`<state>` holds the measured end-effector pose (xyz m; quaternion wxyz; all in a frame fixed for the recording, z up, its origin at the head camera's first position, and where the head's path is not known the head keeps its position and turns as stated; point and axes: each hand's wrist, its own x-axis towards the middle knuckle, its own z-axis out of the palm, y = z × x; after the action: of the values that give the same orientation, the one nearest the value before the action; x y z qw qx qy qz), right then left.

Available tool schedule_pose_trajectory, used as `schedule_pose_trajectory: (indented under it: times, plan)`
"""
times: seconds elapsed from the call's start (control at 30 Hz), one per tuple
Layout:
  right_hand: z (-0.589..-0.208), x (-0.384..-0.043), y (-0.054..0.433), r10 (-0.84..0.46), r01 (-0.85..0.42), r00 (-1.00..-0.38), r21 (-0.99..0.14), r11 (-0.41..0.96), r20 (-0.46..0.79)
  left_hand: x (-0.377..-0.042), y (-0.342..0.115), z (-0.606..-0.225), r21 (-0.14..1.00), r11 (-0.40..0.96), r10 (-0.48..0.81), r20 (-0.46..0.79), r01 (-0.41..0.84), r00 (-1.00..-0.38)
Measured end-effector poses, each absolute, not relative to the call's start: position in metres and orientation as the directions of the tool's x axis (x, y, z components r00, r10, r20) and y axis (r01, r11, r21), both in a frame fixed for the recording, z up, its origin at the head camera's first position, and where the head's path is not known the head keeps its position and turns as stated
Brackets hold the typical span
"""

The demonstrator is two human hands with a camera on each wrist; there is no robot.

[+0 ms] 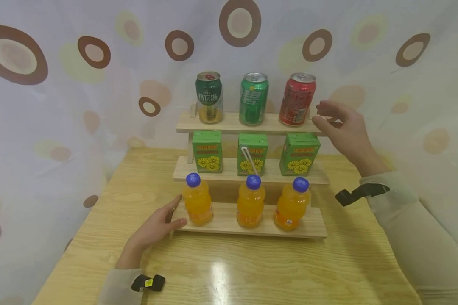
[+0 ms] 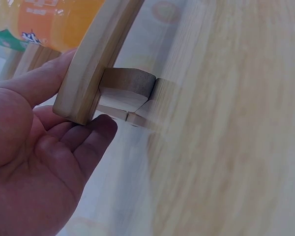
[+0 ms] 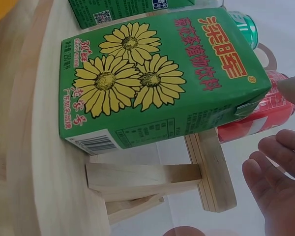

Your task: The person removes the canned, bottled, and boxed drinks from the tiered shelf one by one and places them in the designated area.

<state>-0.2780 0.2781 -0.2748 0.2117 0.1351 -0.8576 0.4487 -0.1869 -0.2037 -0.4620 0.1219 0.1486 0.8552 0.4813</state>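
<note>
A three-tier wooden shelf (image 1: 316,224) stands on the table. My left hand (image 1: 156,226) grips the left end of its lowest board; in the left wrist view the thumb lies along the board (image 2: 88,64) and the other fingers bend beneath. Closest to that hand is an orange drink bottle (image 1: 198,203) with a blue cap. At the top tier's right end stands a red can (image 1: 295,101), slightly tilted in view. My right hand (image 1: 345,129) is just right of it, fingers loosely bent and holding nothing. In the right wrist view, a thumb overlaps the red can (image 3: 255,118).
A dark green can (image 1: 209,99) and a green can (image 1: 253,101) share the top tier. Green drink cartons (image 1: 207,152) line the middle tier, a white straw (image 1: 249,159) on the central one. Two more orange bottles (image 1: 250,203) stand below. A patterned sheet (image 1: 137,63) hangs behind.
</note>
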Motion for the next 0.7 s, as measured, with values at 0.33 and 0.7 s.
schedule_pose_trajectory:
  times: [0.33,0.7]
  plan:
    - [-0.268,-0.292,0.271,-0.049,-0.405,-0.886,-0.718,0.566,0.461,-0.185,-0.202,-0.461,0.857,0.498,0.368,-0.072,0.132,-0.927]
    - [-0.265,-0.3,0.27,-0.074,-0.371,-0.914,-0.749,0.548,0.399,-0.189,-0.205,-0.462,0.876,0.456,0.406,-0.049,0.156,-0.913]
